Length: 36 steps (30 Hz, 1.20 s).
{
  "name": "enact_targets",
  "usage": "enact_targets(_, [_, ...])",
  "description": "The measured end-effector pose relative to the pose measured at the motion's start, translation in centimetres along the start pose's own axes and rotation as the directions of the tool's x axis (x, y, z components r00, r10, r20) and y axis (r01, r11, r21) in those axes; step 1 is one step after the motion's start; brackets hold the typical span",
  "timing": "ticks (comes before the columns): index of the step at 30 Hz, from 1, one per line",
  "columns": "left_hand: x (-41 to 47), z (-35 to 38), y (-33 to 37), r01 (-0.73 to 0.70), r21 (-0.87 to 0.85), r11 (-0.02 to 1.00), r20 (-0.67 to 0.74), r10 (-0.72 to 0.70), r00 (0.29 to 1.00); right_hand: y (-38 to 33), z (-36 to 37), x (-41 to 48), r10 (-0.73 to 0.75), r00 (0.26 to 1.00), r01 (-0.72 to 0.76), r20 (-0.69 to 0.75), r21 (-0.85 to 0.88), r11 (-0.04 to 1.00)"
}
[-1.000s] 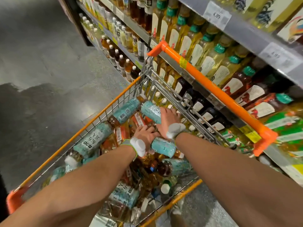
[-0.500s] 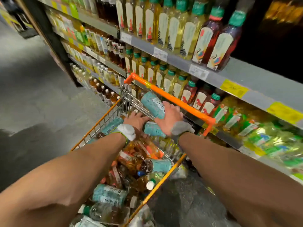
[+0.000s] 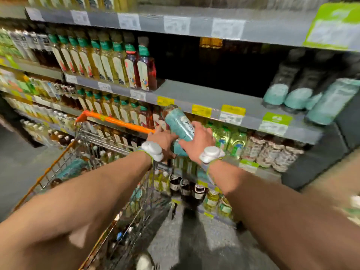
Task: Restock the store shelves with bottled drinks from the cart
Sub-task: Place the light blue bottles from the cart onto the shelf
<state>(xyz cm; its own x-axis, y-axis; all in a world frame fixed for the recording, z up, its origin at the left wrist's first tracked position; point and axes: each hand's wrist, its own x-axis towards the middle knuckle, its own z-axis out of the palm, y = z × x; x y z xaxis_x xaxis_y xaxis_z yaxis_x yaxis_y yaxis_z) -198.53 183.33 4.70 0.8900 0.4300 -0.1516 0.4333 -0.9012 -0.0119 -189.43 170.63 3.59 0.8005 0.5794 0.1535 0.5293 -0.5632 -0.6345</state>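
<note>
— Hands?
— Right hand (image 3: pixel 196 142) wrapped round teal bottle (image 3: pixel 180 121), tilted, above cart (image 3: pixel 116 121) handle, in front of shelf (image 3: pixel 194 94) edge.
— Left?
— Left hand (image 3: pixel 163 141) gripping 2nd teal bottle (image 3: pixel 178 150) just below, prob. — blurry.

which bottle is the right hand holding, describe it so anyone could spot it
Start at the orange cart handle in front of the grey drinks shelves. Just past its right end, the right hand grips a plastic bottle with a teal label. Unlike the upright shelved bottles, it is tilted in mid-air, with its dark end pointing up toward the shelf.
</note>
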Motion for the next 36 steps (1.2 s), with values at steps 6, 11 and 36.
enact_targets(6, [2.1,-0.7,9.0,-0.128,0.045,0.991,0.016,0.128,0.992,6.8,-5.7,-1.7,0.137,0.984,-0.131,-0.112,0.055,0.99])
enact_targets(11, [4.7,-2.1,15.0,-0.26,0.045,0.964,-0.022,0.261,0.965,10.8,-9.8,-1.7,0.253,0.937,-0.238,-0.242,0.092,0.967])
enact_targets(36, [7.7,-9.7,24.1,0.195,-0.981,0.005,0.194,0.159,0.968,12.3,-20.6,-0.1,0.208,0.773,-0.116,-0.6,0.188,0.975])
